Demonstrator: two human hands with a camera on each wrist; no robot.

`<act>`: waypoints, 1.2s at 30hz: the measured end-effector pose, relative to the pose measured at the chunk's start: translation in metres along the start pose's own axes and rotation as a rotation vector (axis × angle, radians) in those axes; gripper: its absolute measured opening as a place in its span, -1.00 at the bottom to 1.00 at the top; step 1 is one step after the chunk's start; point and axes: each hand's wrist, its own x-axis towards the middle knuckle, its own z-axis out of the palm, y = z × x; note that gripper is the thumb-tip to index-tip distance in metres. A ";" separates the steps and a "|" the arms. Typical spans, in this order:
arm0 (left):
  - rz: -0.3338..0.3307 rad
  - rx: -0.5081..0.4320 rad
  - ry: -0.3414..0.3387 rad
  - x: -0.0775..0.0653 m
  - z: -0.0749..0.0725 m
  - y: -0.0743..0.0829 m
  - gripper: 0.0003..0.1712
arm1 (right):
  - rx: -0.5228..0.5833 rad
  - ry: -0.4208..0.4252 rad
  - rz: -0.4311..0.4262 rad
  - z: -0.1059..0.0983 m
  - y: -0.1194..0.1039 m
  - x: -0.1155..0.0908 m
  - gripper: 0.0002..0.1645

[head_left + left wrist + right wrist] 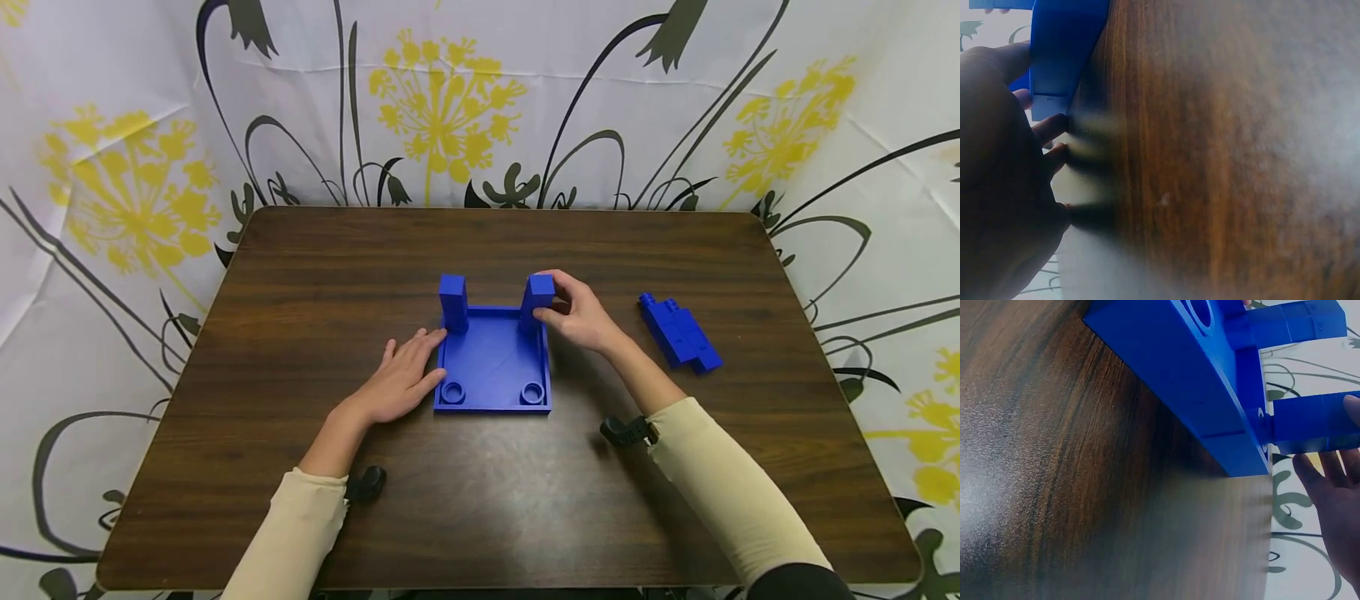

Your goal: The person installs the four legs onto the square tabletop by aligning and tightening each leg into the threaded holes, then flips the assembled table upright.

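A shallow blue square tray (495, 358) with a raised rim lies on the table. Round ring sockets sit in its two near corners. At the far left corner a blue square post (453, 304) stands upright. My right hand (581, 312) grips a second blue post (536, 302) between thumb and fingers at the far right corner. In the right wrist view, that post's narrow peg end meets a ring socket (1262, 425); how deep it sits I cannot tell. My left hand (401, 375), fingers spread, touches the tray's left side.
To the right on the brown wooden table (300, 275) lie blue blocks (678, 332) side by side, with a peg at one end. Behind the table hangs a white curtain (300, 83) with yellow and grey plants. Both wrists wear black straps.
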 end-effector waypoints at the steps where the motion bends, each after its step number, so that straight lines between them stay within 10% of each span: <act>1: -0.001 0.001 -0.001 0.000 0.000 0.000 -0.26 | -0.008 -0.003 -0.006 0.000 0.000 0.000 -0.46; 20: 0.001 -0.011 0.013 0.000 0.001 0.000 -0.25 | 0.025 -0.140 -0.020 -0.009 0.001 0.008 -0.30; 36: -0.006 -0.008 0.002 0.001 0.001 0.002 -0.26 | -0.137 -0.030 0.026 -0.003 0.037 0.020 -0.31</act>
